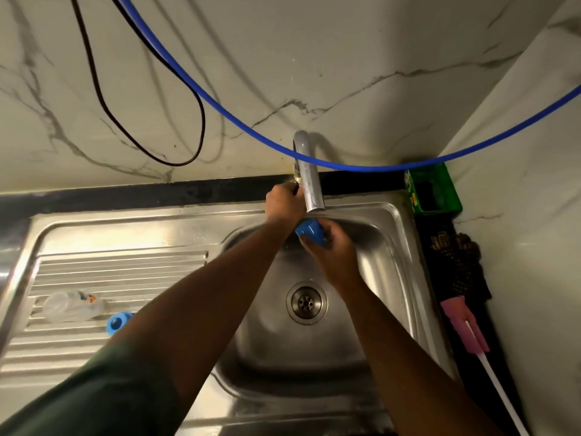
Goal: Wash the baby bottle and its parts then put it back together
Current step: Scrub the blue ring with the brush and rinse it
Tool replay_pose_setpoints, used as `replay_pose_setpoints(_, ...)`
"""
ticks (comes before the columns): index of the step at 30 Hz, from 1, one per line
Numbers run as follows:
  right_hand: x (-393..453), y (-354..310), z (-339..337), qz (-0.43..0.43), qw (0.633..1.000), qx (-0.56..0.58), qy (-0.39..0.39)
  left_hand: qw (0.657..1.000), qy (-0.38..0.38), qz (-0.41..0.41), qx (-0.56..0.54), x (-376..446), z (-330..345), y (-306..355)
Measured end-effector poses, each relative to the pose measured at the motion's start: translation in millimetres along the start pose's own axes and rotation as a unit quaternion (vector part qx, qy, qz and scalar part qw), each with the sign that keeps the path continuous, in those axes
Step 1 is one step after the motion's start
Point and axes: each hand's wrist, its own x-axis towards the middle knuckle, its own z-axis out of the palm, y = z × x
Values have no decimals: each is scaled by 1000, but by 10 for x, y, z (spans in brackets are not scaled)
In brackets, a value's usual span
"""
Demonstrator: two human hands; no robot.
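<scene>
Two hands worked at the steel sink point(393, 240): the left hand point(283, 201) gripped the tap handle, the right hand point(333, 247) held a blue plastic bottle cap point(309, 232) under the chrome spout point(309, 180). A sudden gush could knock the wet cap loose. The clear bottle point(72, 305) and blue ring point(118, 322) lay on the drainboard.

A blue cap point(310, 233) at centre frame, a blue hose point(220, 105) arcing across white grey-veined marble wall point(345, 42), a green box point(435, 191) at right, a pink brush head point(464, 325) lower right.
</scene>
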Motion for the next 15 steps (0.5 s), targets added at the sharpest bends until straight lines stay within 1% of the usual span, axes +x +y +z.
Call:
replay_pose_setpoints(2, -18, -43, -14, -4, 1000, 0, 10, 1000, -12, -10, -24, -27, -8, -15)
replay_pose_setpoints(3, -18, -62, -15, -5, 1000, 1, 7, 998, -19, -27, -59, -36, -19, -28)
replay_pose_setpoints(5, -38, -122, 8, -11, 1000, -4, 0, 983, -20, -65, -171, -78, -38, -51)
replay_pose_setpoints(7, -56, -171, 47, -21, 1000, -6, 1, 968, 9, -79, -236, -146, -46, -74)
replay_pose_setpoints(9, -58, -213, 89, -30, 999, -23, -2, 965, 26, -69, -250, -206, -56, -95)
replay_pose_setpoints(11, -66, -230, 116, -41, 998, -57, -4, 964, 22, -65, -257, -258, -74, -110)
replay_pose_setpoints(14, -100, -268, 74, -35, 999, -25, 18, 957, 12, -69, -281, -278, -106, -149)
replay_pose_setpoints(15, -131, -295, 56, -34, 999, -20, 5, 959, 11, -66, -277, -281, -108, -159)
